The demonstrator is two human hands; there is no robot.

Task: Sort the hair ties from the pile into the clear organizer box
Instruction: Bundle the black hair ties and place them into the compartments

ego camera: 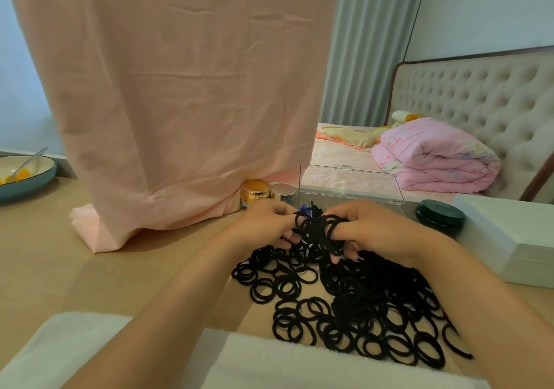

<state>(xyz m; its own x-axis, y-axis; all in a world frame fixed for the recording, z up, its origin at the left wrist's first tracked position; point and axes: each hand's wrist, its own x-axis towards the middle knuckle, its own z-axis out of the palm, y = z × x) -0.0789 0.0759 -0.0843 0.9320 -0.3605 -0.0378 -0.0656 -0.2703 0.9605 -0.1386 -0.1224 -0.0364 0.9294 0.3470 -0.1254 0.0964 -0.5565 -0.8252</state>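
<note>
1. Left hand: raised above the table, fingers curled, pinching the left side of a bunch of black hair ties.
2. Right hand: level with the left and close beside it. Several loops of the bunch are threaded over its curled fingers. The two hands meet only through the bunch held between them.
3. Pile: loose black hair ties spread on the tan table, directly below the hands and nearer the camera, running along under the right forearm. The middle is heaped; at the near and left edges many ties lie flat as single rings.
4. Clear organizer box: stands just beyond the hands, its lid raised upright at the far side. Most of the tray is hidden behind the hands. Something blue shows inside; what it is cannot be told.
5. Left of the box: a gold jar and a silver-capped jar side by side, at the foot of a hanging pink cloth that reaches the table.
6. Right of the box: a dark green round jar, just beside a white box.
7. Far left: a bowl holding orange food and a utensil.
8. Near edge: a white towel under the forearms.
9. Background: a bed with a folded pink quilt and a tufted headboard.
</note>
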